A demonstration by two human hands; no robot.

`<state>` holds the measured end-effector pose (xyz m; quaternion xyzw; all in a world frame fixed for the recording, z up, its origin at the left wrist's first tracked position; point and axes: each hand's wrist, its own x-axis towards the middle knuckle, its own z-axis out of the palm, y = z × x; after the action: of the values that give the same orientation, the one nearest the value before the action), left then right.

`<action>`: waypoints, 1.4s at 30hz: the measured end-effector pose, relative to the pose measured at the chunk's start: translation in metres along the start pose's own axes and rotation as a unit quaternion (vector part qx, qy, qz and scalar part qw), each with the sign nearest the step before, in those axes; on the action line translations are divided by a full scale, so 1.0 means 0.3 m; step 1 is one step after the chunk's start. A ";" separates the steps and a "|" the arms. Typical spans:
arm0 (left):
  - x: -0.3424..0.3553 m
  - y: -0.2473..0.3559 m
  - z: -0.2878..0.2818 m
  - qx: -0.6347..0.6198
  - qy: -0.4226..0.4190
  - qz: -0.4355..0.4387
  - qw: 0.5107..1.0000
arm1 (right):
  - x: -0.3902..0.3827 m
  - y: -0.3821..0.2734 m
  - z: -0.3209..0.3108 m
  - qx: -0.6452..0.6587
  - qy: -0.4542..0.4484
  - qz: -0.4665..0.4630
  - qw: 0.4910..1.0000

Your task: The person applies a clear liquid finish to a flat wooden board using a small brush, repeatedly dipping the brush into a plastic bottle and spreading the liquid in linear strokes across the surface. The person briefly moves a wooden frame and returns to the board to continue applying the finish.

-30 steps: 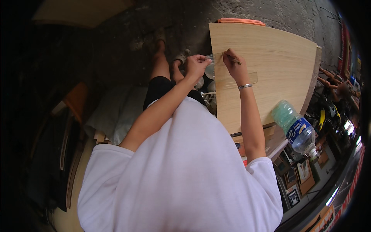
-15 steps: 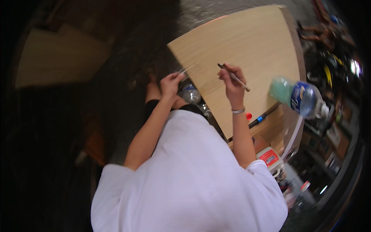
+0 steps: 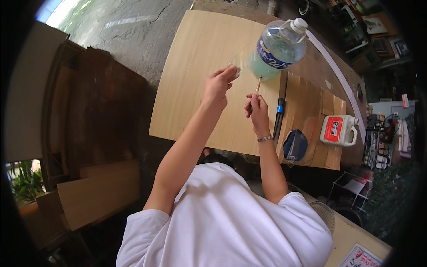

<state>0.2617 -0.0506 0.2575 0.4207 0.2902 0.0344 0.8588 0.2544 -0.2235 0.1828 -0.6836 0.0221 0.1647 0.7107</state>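
Observation:
My left hand (image 3: 218,84) grips a clear plastic strip (image 3: 241,56), like a ruler, above the pale plywood sheet (image 3: 178,93). Lower and to the right, my right hand (image 3: 257,109) has its fingers round a thin stick tool (image 3: 259,83), possibly a pencil or brush, pointing up toward a large plastic bottle (image 3: 275,51) with a white cap, blue label and greenish contents. Along the board's right side lies a dark rod (image 3: 279,113) with a blue band.
Cardboard (image 3: 329,160) on the right carries a white jug (image 3: 340,130) with red label and a dark round item (image 3: 293,144). A long white strip (image 3: 338,66) curves behind. Wooden panels (image 3: 98,193) stand left; a wire rack (image 3: 351,191) is at lower right.
My view has swung round, so the board and bottle now sit more upright ahead. My left hand, still holding the strip, has moved over the board, closer to the bottle.

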 end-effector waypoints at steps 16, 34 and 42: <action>0.216 0.024 0.368 0.049 -0.016 -0.039 0.998 | 0.176 -0.350 -0.114 0.059 0.015 -0.088 0.994; 0.306 -0.024 0.469 0.060 -0.018 0.011 0.998 | 0.173 -0.298 -0.164 0.073 0.013 -0.081 0.994; 0.292 -0.007 0.515 -0.010 0.020 0.020 1.000 | 0.117 -0.277 -0.180 0.054 0.029 -0.057 0.996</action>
<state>0.4156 -0.1339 0.2887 0.4167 0.2986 0.0631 0.8563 0.3200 -0.2701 0.2505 -0.6485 0.0123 0.1023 0.7542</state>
